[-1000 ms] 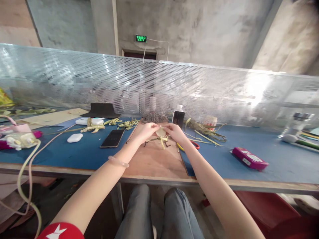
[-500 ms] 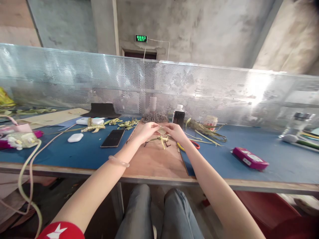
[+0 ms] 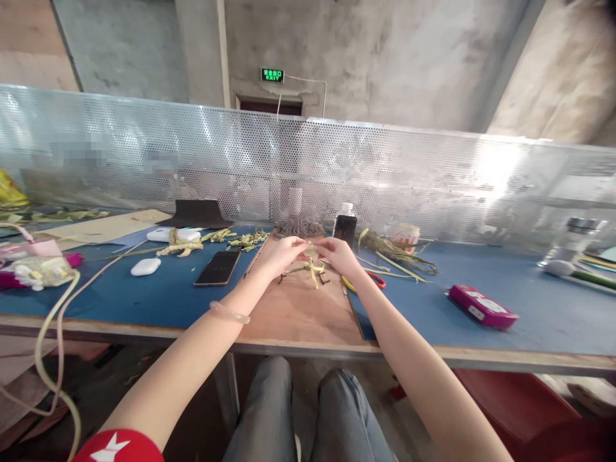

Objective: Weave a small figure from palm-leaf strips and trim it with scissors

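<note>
Over a brown wooden board (image 3: 298, 314), my left hand (image 3: 287, 252) and my right hand (image 3: 339, 252) meet with their fingertips almost touching. Both are closed in a pinch on a small pale plant strip (image 3: 312, 248), mostly hidden by the fingers. Just below them on the board lies a yellow-green knotted plant piece (image 3: 314, 274) with thin dark ends. Scissors with red and yellow handles (image 3: 376, 280) lie partly behind my right forearm. Beyond my hands is a heap of grey-brown cord-like material (image 3: 299, 226).
A black phone (image 3: 217, 267) and a white earphone case (image 3: 145, 267) lie left. A dark bottle with a white cap (image 3: 345, 224) stands behind, near dried stalks (image 3: 399, 251). A purple box (image 3: 482, 307) sits right. A perforated metal screen (image 3: 409, 179) borders the table's far side.
The pale strip between my fingertips shows less than before, and my fingers have shifted slightly. My arms and the things on the table stay where they were.
</note>
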Tool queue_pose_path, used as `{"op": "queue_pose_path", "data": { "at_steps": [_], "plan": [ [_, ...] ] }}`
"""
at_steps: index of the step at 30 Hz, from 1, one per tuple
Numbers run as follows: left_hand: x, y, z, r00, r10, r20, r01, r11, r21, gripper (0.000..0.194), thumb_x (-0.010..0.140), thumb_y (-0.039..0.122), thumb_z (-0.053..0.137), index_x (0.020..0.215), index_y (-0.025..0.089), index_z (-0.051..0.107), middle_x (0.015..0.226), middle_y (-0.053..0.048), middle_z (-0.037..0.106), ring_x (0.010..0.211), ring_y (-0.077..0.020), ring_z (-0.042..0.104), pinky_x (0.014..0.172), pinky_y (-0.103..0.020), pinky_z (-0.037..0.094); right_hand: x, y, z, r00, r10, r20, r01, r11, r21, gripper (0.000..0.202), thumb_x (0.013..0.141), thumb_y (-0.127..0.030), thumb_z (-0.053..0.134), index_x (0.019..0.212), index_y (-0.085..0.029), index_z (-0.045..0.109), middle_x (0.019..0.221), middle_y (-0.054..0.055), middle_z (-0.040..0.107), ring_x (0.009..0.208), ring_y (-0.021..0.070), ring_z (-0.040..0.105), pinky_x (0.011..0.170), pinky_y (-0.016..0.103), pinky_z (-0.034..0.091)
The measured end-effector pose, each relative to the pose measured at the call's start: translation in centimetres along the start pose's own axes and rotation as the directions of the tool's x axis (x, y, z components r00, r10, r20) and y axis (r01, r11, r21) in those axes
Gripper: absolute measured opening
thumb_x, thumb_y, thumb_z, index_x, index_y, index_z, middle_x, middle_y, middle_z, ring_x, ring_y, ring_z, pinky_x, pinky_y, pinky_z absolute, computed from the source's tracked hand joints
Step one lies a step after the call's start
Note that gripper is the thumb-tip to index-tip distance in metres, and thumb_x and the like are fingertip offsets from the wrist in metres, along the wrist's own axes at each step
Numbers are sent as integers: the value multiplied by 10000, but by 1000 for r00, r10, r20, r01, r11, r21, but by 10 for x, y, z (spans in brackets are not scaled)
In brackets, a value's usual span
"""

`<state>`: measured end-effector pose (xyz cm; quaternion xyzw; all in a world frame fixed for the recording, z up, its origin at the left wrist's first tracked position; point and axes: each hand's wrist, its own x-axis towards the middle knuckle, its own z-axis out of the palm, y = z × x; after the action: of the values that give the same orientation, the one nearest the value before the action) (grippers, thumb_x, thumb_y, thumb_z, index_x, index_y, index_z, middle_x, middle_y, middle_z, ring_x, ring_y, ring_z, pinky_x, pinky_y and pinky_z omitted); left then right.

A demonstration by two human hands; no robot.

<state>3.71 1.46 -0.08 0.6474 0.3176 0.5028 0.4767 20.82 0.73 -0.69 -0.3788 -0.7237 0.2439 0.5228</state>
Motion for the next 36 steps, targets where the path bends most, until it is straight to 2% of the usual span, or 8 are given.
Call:
{"op": "queue_pose_path", "data": {
  "at_steps": [3,7,12,17,22,28,36],
  "plan": [
    [0,0,0,1000,6,-11,-6,1000,10,100,779,195,662,826,111,637,853,-86,685,689,-163,672,770,-369,545,-1,-2,0,1000,-3,-9,3,1000,-11,167,768,-282,624,863,-150,660,822,47,689,747,155,629,720,280,500],
    [-1,1,0,999,11,-34,-11,1000,22,75,777,163,653,825,111,628,845,-76,681,683,-155,671,782,-373,538,-2,-4,2,999,25,23,-25,1000,-6,175,822,-285,562,809,-138,657,682,37,668,634,153,630,649,287,512],
    [0,-1,-1,999,5,-34,-4,1000,28,80,772,160,658,824,111,622,804,-74,686,713,-165,674,779,-368,539,-4,-7,2,999,23,37,-24,1000,19,137,791,-222,607,895,-158,669,821,42,698,707,143,646,660,257,525],
    [2,-5,-3,999,17,-29,-16,999,35,94,765,162,666,837,119,623,806,-65,682,712,-156,673,773,-354,539,-4,-6,2,999,19,47,-20,999,34,154,819,-251,581,881,-152,681,819,54,706,711,149,655,697,279,533],
    [2,-4,-2,1000,11,-18,-10,999,44,96,759,182,677,809,111,637,795,-77,679,736,-157,664,742,-330,539,-2,-3,2,999,10,35,-12,999,47,178,776,-260,642,911,-148,674,875,66,716,803,171,661,754,299,528],
    [0,-2,-1,1000,11,-29,-10,998,54,81,761,180,672,800,119,634,766,-60,673,704,-139,652,732,-316,538,-1,-2,3,995,43,88,-48,998,47,186,833,-289,587,891,-142,685,819,65,718,698,143,662,682,272,542],
    [2,-5,-3,1000,-1,-1,1,998,70,124,767,229,673,791,109,651,744,-76,678,676,-147,649,719,-323,536,-2,-6,2,997,47,69,-52,997,62,153,810,-259,623,876,-128,666,806,64,709,696,133,649,677,258,535]
  ]
}}
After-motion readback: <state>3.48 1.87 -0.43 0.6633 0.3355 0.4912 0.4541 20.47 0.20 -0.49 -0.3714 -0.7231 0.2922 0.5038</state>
